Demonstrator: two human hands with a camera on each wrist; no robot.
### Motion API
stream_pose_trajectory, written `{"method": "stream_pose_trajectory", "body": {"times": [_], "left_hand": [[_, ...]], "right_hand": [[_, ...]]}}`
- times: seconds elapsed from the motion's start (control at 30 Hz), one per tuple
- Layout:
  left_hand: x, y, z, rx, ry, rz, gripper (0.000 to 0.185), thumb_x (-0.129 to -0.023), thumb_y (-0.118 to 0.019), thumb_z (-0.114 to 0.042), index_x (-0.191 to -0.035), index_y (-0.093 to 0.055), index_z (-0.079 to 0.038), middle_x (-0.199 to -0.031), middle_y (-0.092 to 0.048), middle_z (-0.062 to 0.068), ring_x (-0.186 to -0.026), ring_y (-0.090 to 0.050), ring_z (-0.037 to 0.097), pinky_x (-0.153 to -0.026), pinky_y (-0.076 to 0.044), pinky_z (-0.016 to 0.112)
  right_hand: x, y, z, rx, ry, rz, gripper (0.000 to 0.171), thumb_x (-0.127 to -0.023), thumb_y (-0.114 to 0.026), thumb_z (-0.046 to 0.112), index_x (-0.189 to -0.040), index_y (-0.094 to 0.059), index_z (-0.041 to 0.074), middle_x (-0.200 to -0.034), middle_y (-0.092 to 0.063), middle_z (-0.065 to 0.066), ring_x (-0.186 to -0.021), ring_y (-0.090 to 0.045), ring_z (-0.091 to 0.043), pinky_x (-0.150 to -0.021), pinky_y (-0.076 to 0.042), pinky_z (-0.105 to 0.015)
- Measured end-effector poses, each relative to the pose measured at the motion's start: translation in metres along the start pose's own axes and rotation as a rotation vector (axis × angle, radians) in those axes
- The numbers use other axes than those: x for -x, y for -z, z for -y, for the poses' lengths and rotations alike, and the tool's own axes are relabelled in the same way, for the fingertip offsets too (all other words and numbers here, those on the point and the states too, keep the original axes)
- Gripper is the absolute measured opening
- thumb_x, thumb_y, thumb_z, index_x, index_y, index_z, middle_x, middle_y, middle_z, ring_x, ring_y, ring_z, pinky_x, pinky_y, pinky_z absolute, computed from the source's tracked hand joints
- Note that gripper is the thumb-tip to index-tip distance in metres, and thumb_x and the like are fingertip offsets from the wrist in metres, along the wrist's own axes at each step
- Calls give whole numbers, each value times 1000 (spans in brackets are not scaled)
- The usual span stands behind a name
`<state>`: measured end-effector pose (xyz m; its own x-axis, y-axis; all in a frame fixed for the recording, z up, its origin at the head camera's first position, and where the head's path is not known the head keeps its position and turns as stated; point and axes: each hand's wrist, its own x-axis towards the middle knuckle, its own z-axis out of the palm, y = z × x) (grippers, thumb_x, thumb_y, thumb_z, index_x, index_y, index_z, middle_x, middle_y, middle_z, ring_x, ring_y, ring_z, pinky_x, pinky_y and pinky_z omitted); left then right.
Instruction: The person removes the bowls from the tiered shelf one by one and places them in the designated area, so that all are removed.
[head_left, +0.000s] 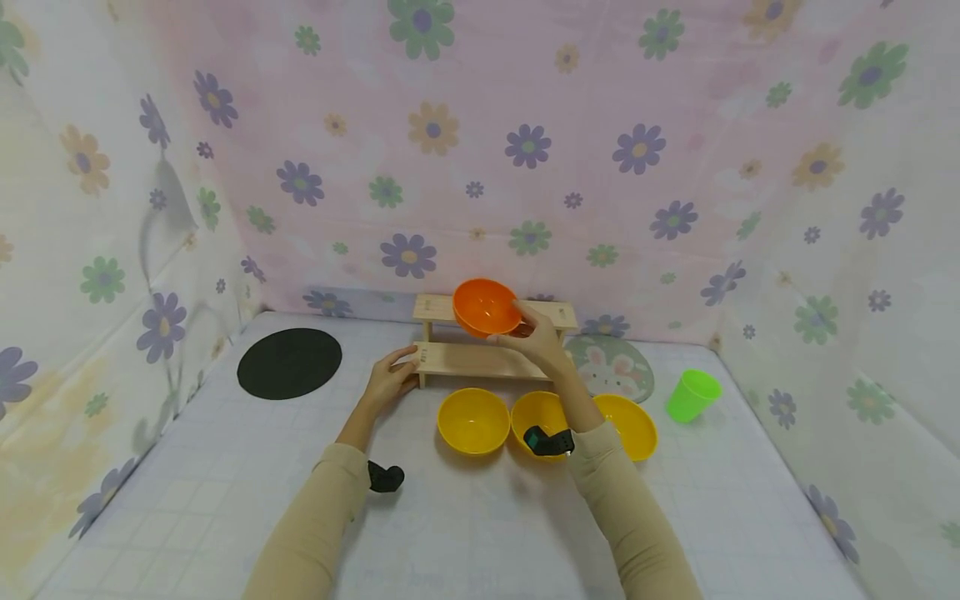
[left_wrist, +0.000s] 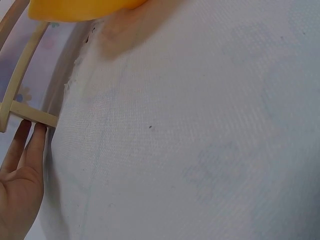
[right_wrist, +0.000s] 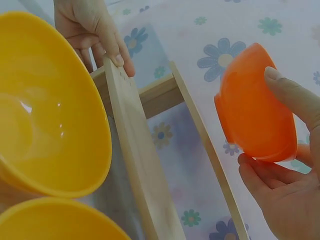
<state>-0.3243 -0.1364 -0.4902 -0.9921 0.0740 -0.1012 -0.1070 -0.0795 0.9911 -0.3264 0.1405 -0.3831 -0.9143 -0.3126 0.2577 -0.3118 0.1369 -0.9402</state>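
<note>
At left of centre in the head view, the left hand (head_left: 388,379) rests with straight fingers against the left end of the rack (head_left: 480,358). The rack's long axis runs left to right across the frame. Just above its upper shelf, at frame centre, the right hand (head_left: 536,337) pinches the orange bowl (head_left: 486,307) by its right rim, thumb over the edge, fingers beneath. The bowl lies left of that hand, its mouth tilted up toward the camera. Three yellow bowls (head_left: 473,421) sit below.

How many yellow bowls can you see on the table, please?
3, in a row in front of the wooden rack: the left yellow bowl, the middle yellow bowl partly behind the right forearm, the right yellow bowl. None seem hidden.
</note>
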Motion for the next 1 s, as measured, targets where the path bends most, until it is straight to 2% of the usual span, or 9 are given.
{"method": "stream_pose_trajectory", "body": {"times": [0.57, 0.73, 1.0], "left_hand": [[1, 1, 1, 15, -10, -8, 44, -97, -51, -9, -141, -42, -4, -142, -39, 25, -126, -44, 34, -98, -45, 41], [0, 1, 1, 23, -7, -10, 44, -97, -51, -8, -140, -43, -4, -142, -40, 25, -126, -44, 34, -98, -45, 42], [-1, 0, 0, 19, 5, -10, 45, -97, -53, -9, -140, -43, -5, -142, -40, 25, -126, -44, 34, -97, -46, 40]], "right_hand": [[39, 21, -4, -12, -30, 27, 74, -84, -66, -4, -146, -26, -3, -142, -38, -27, -120, -48, -43, -90, -49, -19], [47, 27, -7, -7, -54, 31, 75, -84, -66, -4, -146, -24, -4, -145, -34, -27, -123, -45, -42, -93, -47, -21], [64, 34, -13, 69, -71, -3, 76, -83, -71, 5, -146, -28, -2, -144, -36, -25, -121, -48, -40, -93, -47, -23]]}}
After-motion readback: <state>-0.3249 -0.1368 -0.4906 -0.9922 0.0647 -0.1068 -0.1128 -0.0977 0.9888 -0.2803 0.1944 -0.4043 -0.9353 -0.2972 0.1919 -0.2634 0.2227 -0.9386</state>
